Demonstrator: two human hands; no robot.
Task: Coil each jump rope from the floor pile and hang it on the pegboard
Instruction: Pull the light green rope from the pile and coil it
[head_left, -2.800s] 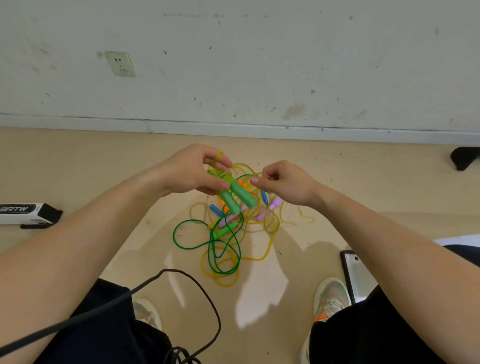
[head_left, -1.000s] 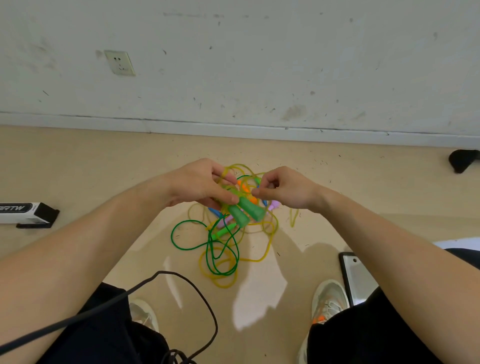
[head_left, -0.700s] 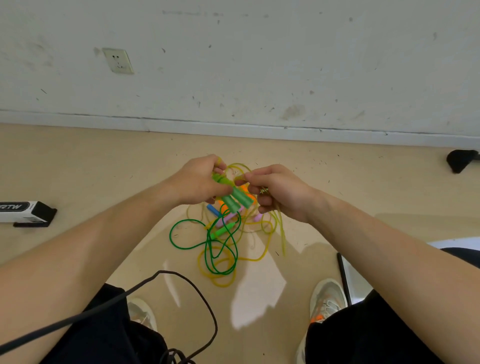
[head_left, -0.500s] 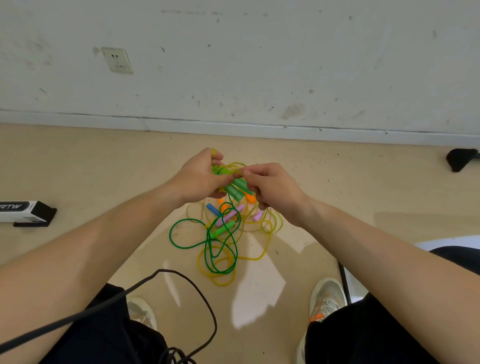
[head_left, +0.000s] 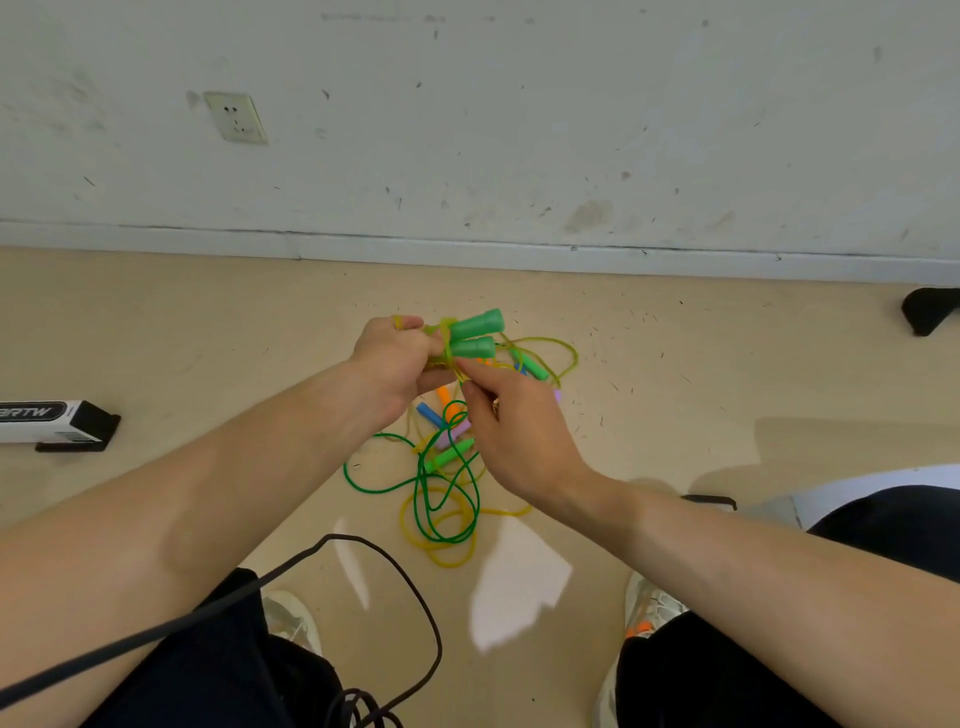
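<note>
Two green handles (head_left: 475, 335) are held side by side, raised above the far edge of the floor pile (head_left: 441, 488), toward the wall. Their long axes lie nearly level and parallel, with the wide butt ends pointed right and slightly away. The cord ends are buried in the left hand (head_left: 397, 358), whose fingers are curled tight around them. A yellow cord (head_left: 445, 345) is wrapped crosswise around the handles just beside that fist. The right hand (head_left: 519, 426), over the middle of the pile, appears to have thumb and forefinger pinched on a strand of this cord just below the handles. The step in hand is judged to be the binding of a coiled rope. Next, the loose end would need to be cinched or tucked, and the bundle carried to the pegboard, which is not in view. A black-and-white box (head_left: 52, 423) lies well left of the pile, and a black cable (head_left: 415, 597) is looped nearer the person.
</note>
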